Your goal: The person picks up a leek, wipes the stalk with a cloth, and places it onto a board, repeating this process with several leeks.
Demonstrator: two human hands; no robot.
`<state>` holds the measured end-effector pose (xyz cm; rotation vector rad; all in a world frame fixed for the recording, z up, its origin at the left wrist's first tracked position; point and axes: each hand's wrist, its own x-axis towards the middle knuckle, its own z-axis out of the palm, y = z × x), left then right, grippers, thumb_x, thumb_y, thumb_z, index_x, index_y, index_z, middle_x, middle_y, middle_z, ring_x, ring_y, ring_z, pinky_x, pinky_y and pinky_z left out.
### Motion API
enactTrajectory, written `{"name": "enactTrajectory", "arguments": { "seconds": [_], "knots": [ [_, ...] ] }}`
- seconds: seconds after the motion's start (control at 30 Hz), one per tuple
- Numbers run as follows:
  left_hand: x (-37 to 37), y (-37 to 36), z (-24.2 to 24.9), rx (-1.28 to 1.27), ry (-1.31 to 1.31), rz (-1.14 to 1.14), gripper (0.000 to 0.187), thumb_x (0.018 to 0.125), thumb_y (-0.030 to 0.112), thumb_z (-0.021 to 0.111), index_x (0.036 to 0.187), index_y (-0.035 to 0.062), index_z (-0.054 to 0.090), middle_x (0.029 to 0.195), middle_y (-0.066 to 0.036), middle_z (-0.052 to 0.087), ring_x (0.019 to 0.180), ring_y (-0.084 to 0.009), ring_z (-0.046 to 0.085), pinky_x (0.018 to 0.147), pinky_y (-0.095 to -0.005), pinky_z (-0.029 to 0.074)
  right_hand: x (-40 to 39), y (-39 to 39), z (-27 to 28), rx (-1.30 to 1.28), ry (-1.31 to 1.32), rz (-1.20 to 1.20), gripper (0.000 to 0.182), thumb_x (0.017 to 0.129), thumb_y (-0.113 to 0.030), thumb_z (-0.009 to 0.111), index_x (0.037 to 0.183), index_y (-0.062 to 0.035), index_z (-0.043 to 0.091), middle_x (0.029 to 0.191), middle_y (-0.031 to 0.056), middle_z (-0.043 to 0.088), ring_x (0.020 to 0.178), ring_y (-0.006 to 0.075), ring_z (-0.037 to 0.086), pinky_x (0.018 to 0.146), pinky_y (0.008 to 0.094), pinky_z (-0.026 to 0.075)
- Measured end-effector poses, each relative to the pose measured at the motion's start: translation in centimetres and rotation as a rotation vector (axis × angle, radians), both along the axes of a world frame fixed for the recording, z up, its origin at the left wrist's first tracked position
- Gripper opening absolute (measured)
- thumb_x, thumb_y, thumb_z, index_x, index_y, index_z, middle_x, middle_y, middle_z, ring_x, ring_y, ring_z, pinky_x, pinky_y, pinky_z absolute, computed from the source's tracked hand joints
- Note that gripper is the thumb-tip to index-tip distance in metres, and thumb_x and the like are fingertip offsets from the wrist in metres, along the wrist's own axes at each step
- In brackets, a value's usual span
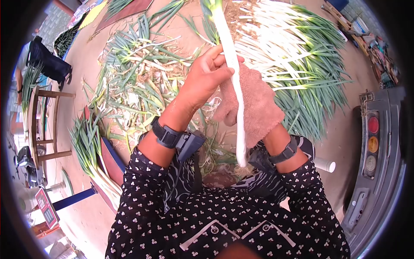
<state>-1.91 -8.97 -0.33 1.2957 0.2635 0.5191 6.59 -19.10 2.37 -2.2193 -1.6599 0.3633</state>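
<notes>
A long spring onion (238,93) with a thick white stalk slants down the middle, its green end at the top edge and its root end over my lap. My left hand (209,71) is closed round the upper white part, the thumb lying across the front. A brownish-pink terry cloth or mitt (264,103) covers my right hand (254,97), which lies against the middle of the stalk from behind and to the right. Its fingers are hidden under the cloth, so their grip does not show. The white lower end hangs past the cloth.
A large heap of spring onions (293,56) lies ahead on the right. Stripped leaves (133,90) cover the ground ahead on the left. Another bundle (92,151) rests at left near a scale display (46,207) and a wooden stool (54,125). A vehicle's rear (381,164) stands at right.
</notes>
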Motion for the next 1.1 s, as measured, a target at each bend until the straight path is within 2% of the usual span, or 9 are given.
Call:
{"name": "enactTrajectory", "arguments": {
  "seconds": [0.23,0.37,0.47,0.5,0.6,0.63,0.83,1.0,1.1],
  "knots": [
    [0.7,-0.4,-0.5,-0.121,-0.04,0.129,0.032,0.083,0.006,0.044,0.113,-0.005,0.045,0.099,-0.013,0.062,0.084,-0.0143,0.058,0.078,-0.0272,0.045,-0.1,0.2,-0.2,-0.089,0.032,0.005,0.055,0.048,-0.025,0.073,0.09,-0.0011,0.048,0.056,0.0137,0.053,0.053,0.0297,0.059,0.045,0.0336,0.049],
    [0.8,0.4,-0.5,-0.037,0.027,0.196,0.028,0.092,0.019,0.037,0.104,-0.0032,0.048,0.098,-0.017,0.06,0.084,-0.0193,0.058,0.079,-0.0306,0.045,-0.2,0.3,-1.9,0.134,0.013,0.041,0.056,0.047,-0.026,0.075,0.089,-0.0006,0.049,0.055,0.0127,0.053,0.051,0.0275,0.059,0.045,0.0332,0.048],
    [1.1,2.0,0.0,-0.377,-0.122,0.267,0.032,0.095,0.029,0.035,0.099,0.0003,0.05,0.095,-0.018,0.06,0.082,-0.0215,0.059,0.073,-0.0327,0.046,-0.8,-0.1,-1.0,0.094,0.063,0.096,0.054,0.047,-0.025,0.075,0.088,0.0003,0.05,0.057,0.0129,0.054,0.052,0.0267,0.059,0.047,0.0331,0.049],
    [1.2,2.5,0.2,-0.464,-0.181,0.295,0.032,0.095,0.033,0.035,0.097,0.0025,0.047,0.087,-0.015,0.057,0.073,-0.019,0.055,0.063,-0.0311,0.044,-1.1,-0.2,-0.5,0.001,0.126,0.102,0.052,0.049,-0.024,0.074,0.088,0.0008,0.05,0.06,0.0138,0.055,0.054,0.027,0.06,0.048,0.0331,0.049],
    [1.0,4.6,-2.6,-0.755,-0.45,0.053,0.028,0.096,0.031,0.035,0.094,0.004,0.042,0.079,-0.01,0.049,0.061,-0.0145,0.045,0.055,-0.0271,0.039,-2.7,-0.4,-2.0,0.053,-0.154,0.04,0.043,0.054,-0.021,0.071,0.086,0.0011,0.053,0.065,0.0158,0.058,0.061,0.0282,0.063,0.052,0.0334,0.05],
    [1.2,2.9,-1.4,-0.756,-0.376,0.191,0.025,0.096,0.03,0.036,0.091,0.0055,0.038,0.075,-0.006,0.041,0.056,-0.0116,0.036,0.051,-0.024,0.035,-3.1,-0.4,-2.6,0.128,-0.324,0.003,0.04,0.056,-0.02,0.069,0.086,0.001,0.054,0.066,0.0164,0.058,0.063,0.0287,0.063,0.054,0.0335,0.051],
    [1.4,1.5,-1.1,-0.798,-0.352,0.029,0.023,0.096,0.027,0.037,0.089,0.0045,0.039,0.074,-0.005,0.04,0.055,-0.0092,0.036,0.049,-0.023,0.034,-2.8,-0.4,-0.1,-0.151,-0.03,0.033,0.019,0.061,-0.02,0.067,0.07,-0.0049,0.06,0.063,0.0146,0.059,0.065,0.0261,0.063,0.056,0.0352,0.05],
    [1.4,2.2,-1.8,-0.917,-0.441,-0.05,0.024,0.096,0.025,0.035,0.089,0.0028,0.04,0.073,-0.006,0.04,0.055,-0.0106,0.036,0.049,-0.0247,0.034,-0.4,0.1,-1.8,-0.036,0.101,0.285,0.018,0.062,-0.021,0.066,0.071,-0.0057,0.06,0.063,0.0137,0.059,0.065,0.0255,0.063,0.057,0.0351,0.05],
    [0.8,3.4,-1.6,-0.869,-0.436,0.072,0.024,0.096,0.026,0.032,0.09,0.0037,0.038,0.075,-0.007,0.042,0.055,-0.0116,0.037,0.05,-0.0257,0.035,-0.1,-0.1,-1.5,0.036,0.137,0.308,0.018,0.062,-0.021,0.066,0.071,-0.0061,0.06,0.064,0.0132,0.059,0.066,0.0251,0.063,0.057,0.035,0.049]
  ]
}}
